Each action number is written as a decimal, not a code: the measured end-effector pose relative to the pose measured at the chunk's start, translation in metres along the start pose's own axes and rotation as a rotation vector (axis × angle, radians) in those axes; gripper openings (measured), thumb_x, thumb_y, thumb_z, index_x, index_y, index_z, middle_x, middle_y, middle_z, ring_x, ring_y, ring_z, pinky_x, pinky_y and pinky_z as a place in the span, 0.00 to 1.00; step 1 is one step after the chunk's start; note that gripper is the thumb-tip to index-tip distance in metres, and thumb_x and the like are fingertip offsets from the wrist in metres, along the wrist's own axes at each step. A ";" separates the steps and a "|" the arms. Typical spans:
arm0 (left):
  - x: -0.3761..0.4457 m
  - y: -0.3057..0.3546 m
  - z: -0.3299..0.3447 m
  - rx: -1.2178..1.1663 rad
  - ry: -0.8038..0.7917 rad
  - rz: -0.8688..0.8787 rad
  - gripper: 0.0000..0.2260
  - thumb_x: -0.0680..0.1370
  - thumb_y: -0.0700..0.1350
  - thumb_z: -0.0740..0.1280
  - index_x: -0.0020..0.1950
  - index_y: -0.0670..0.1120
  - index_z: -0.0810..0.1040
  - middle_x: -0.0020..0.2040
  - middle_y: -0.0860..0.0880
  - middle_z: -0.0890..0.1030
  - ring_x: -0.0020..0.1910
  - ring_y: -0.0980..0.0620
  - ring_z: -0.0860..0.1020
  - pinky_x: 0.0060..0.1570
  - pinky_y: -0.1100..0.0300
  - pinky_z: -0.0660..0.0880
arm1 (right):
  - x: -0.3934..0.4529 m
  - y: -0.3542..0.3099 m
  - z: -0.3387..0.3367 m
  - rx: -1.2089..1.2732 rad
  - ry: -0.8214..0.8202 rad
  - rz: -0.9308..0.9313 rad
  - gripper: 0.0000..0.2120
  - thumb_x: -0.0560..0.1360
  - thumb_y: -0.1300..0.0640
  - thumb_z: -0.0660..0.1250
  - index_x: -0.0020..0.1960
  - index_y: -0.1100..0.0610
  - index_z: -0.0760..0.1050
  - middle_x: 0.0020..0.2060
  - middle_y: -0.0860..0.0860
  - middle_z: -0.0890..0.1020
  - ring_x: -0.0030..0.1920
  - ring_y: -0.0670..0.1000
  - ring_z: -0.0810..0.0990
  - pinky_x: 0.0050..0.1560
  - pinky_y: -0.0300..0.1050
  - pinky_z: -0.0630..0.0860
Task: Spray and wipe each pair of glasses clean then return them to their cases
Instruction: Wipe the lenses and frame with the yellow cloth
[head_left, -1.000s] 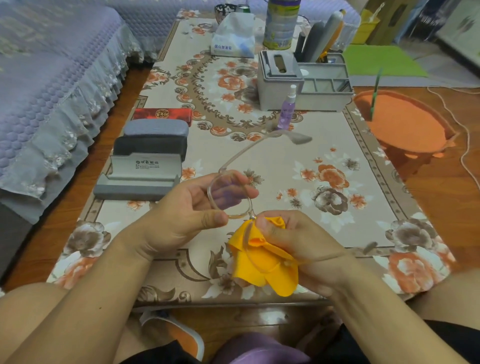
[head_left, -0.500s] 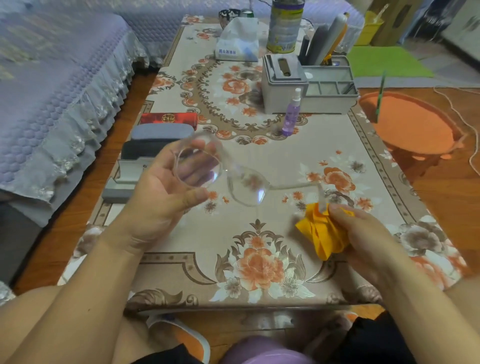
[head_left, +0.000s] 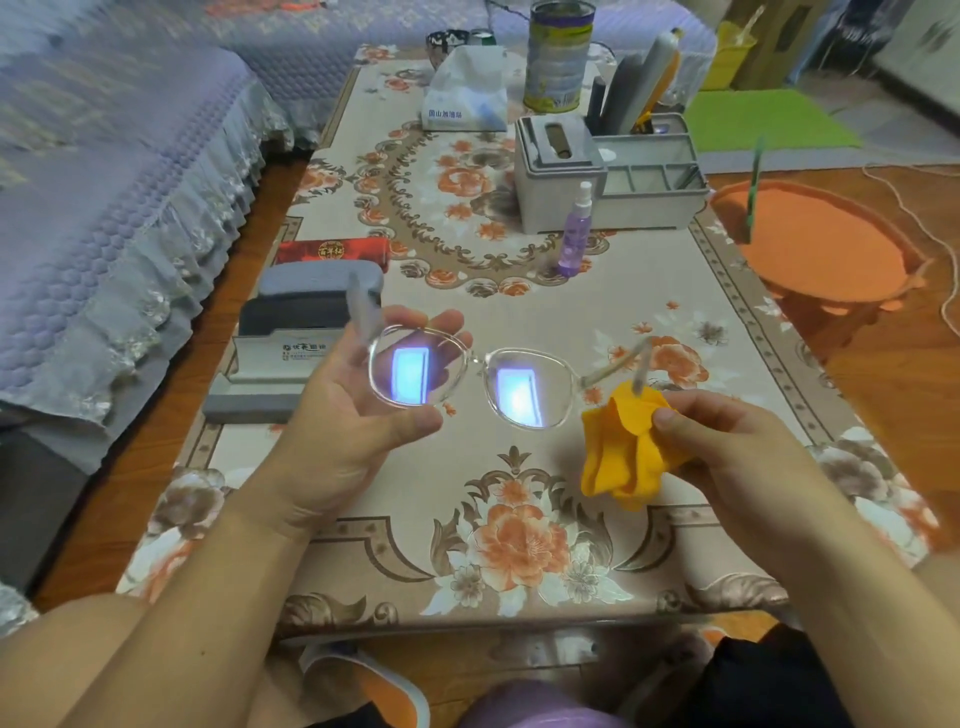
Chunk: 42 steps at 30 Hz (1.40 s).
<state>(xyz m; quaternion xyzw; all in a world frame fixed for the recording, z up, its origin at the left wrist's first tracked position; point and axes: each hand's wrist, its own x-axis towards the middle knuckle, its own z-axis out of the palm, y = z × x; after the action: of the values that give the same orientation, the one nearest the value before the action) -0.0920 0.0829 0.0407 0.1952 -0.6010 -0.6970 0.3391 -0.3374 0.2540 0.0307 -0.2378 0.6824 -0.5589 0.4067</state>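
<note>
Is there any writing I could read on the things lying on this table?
Tissue pack: blue characters, too blurred to read.
Open grey case: a logo and characters, too blurred.
Red box: gold round emblem, unreadable.
Tall can: print too blurred.

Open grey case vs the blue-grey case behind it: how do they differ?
The open grey case has its lid up, printed inside showing; the blue-grey case is closed. The open one is boxy and nearest the table's front; the blue-grey one is rounded, farther back beside the red case. Both lie along the table's left edge.
</note>
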 end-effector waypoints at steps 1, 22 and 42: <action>0.000 -0.001 0.001 0.022 0.012 0.000 0.28 0.65 0.50 0.82 0.62 0.56 0.77 0.68 0.48 0.79 0.70 0.43 0.75 0.70 0.49 0.71 | 0.000 0.000 0.001 0.002 0.004 -0.002 0.08 0.80 0.62 0.64 0.50 0.60 0.83 0.44 0.56 0.86 0.43 0.50 0.83 0.52 0.48 0.77; -0.001 -0.008 0.002 0.097 0.087 -0.024 0.27 0.70 0.34 0.74 0.65 0.50 0.71 0.68 0.47 0.79 0.69 0.46 0.76 0.66 0.47 0.75 | -0.003 -0.001 0.009 0.173 0.045 0.163 0.10 0.74 0.71 0.65 0.39 0.58 0.74 0.42 0.60 0.82 0.45 0.57 0.79 0.55 0.52 0.71; -0.015 -0.017 0.039 0.313 0.438 0.018 0.25 0.73 0.38 0.76 0.67 0.51 0.72 0.62 0.55 0.81 0.60 0.56 0.81 0.61 0.53 0.79 | -0.017 -0.014 0.030 -0.557 0.398 -0.272 0.08 0.76 0.62 0.67 0.41 0.51 0.74 0.37 0.52 0.80 0.38 0.51 0.78 0.38 0.47 0.72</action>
<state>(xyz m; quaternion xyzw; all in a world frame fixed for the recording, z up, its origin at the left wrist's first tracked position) -0.1124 0.1219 0.0303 0.3859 -0.6153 -0.5338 0.4329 -0.3054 0.2460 0.0477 -0.3147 0.8364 -0.4357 0.1078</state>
